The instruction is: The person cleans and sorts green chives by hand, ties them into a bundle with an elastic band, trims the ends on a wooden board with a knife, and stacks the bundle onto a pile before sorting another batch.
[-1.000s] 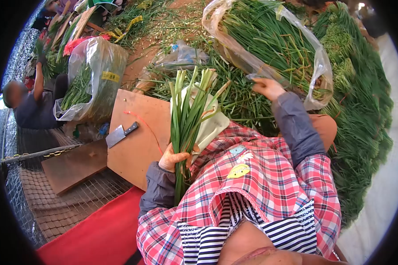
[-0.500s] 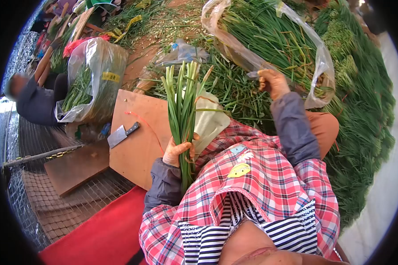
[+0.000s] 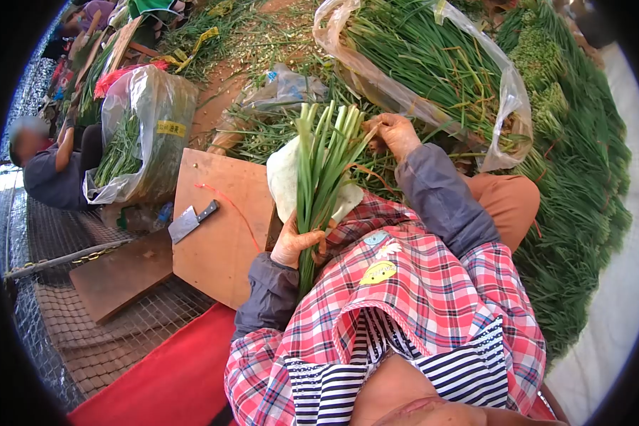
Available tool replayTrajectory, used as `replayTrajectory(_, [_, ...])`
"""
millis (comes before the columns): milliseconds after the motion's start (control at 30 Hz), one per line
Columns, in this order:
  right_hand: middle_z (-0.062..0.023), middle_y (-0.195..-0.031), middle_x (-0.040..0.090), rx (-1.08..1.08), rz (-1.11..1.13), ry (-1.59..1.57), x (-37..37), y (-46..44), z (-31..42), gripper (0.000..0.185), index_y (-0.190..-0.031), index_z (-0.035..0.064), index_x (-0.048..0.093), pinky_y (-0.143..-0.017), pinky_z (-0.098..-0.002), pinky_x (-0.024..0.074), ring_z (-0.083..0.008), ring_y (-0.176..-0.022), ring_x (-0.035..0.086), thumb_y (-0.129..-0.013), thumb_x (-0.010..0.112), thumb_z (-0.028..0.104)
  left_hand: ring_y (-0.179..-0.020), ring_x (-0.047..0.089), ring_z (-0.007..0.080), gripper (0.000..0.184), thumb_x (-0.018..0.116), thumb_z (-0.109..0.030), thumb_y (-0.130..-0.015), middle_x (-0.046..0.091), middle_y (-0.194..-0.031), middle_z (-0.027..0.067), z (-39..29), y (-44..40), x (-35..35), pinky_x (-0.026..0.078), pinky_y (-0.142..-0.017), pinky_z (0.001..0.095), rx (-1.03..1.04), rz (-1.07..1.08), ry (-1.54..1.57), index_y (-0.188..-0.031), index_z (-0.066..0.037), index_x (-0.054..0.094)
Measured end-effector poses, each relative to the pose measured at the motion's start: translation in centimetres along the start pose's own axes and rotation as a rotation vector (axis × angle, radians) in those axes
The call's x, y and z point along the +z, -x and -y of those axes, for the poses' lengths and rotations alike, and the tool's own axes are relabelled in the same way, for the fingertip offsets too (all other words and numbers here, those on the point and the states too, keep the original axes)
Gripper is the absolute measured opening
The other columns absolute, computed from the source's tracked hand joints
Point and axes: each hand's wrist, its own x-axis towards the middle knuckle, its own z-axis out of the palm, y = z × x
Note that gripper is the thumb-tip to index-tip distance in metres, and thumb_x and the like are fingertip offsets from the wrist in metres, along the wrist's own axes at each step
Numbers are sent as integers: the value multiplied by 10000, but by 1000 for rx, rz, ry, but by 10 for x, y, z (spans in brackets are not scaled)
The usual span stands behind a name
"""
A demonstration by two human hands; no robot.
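Observation:
Around the middle of a bunch of long green vegetable stalks [image 3: 318,181], my left hand [image 3: 298,245] is closed. The bunch stands nearly upright in front of my chest, pale cut ends at the top. My right hand [image 3: 396,135] is beside those ends, its fingers pinched on a thin leaf [image 3: 368,142] at the bunch's right side. Behind the stalks a whitish cloth or pad [image 3: 282,176] shows in part. To the left lies a wooden board [image 3: 216,248], bearing a cleaver [image 3: 192,221] with a black handle and a red tie string [image 3: 233,202].
An open plastic bag of green stalks [image 3: 426,71] lies ahead to the right. A long heap of greens [image 3: 582,199] runs along my right. On the left another person [image 3: 53,167] sits by an upright plastic bag [image 3: 170,106]. Leaf scraps cover the ground ahead.
My right hand has moved left from beside the bag to the bunch's top and pinched a leaf there. The bunch in my left hand has shifted right and tilted slightly.

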Motion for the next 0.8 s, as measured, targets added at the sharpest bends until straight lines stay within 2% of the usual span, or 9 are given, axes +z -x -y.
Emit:
replayTrajectory(200, [-50,-752,619,-156,-48,-780,-86,-2,23,171,-877,63,598,-489,-248,464,-132,-607,584,-779,647,195,-542,552,149,614,692,-67,-660,579,-955,151,-11,5,3,458,-466,247,62,-111,-2,-1205,1,417])
replayTrajectory(300, [-88,-870,637,44,48,466,-101,14,51,343,-1027,73,582,-628,-344,491,-182,-734,607,-734,664,231,-559,560,151,635,689,-61,-668,567,-987,162,-13,4,-9,472,-487,251,67,-117,-19,-1232,-18,400])
replayTrajectory(333, [-130,-970,617,-174,21,1134,-132,-20,2,456,-1125,113,552,-761,-399,466,-253,-892,596,-710,682,252,-564,562,154,646,690,-59,-667,564,-991,166,-12,6,-8,474,-492,251,67,-116,-33,-1239,-23,392])
replayTrajectory(467, [-158,-1144,523,-870,38,1496,-4,42,59,577,-1168,121,522,-907,-384,401,-315,-1052,507,-644,735,239,-589,568,170,713,699,-48,-652,556,-988,176,-13,0,1,477,-514,258,57,-90,-113,-1275,-37,352])
replayTrajectory(533, [-128,-986,599,-785,182,1638,27,46,39,492,-1110,107,562,-813,-367,461,-304,-928,579,-672,719,266,-593,568,171,729,694,-43,-648,555,-980,172,-16,-3,9,477,-515,260,58,-50,-148,-1284,-42,339])
replayTrajectory(667, [-77,-629,594,-311,679,840,32,79,21,251,-982,100,632,-536,-303,450,-195,-570,583,-808,604,278,-570,558,165,619,688,-92,-646,576,-882,126,-24,3,9,469,-504,252,75,-138,-56,-1198,-1,423])
replayTrajectory(700, [-39,-608,562,99,791,613,29,95,52,181,-975,68,629,-494,-270,410,-122,-522,520,-862,527,165,-522,530,152,567,708,-145,-638,568,-714,83,-28,7,5,437,-461,242,32,-177,-114,-1126,24,476])
replayTrajectory(733, [-21,-598,531,94,921,542,17,97,70,178,-977,29,619,-475,-241,385,-75,-518,480,-871,493,96,-506,518,149,571,718,-163,-634,551,-673,73,-28,7,-4,420,-445,240,36,-131,-93,-1118,28,482])
replayTrajectory(800, [-50,-617,574,99,704,326,-13,107,96,184,-929,-15,614,-479,-215,405,-75,-494,507,-866,518,129,-474,493,142,581,736,-199,-627,518,-590,54,-21,3,-26,386,-414,236,47,-32,-53,-1100,36,494])
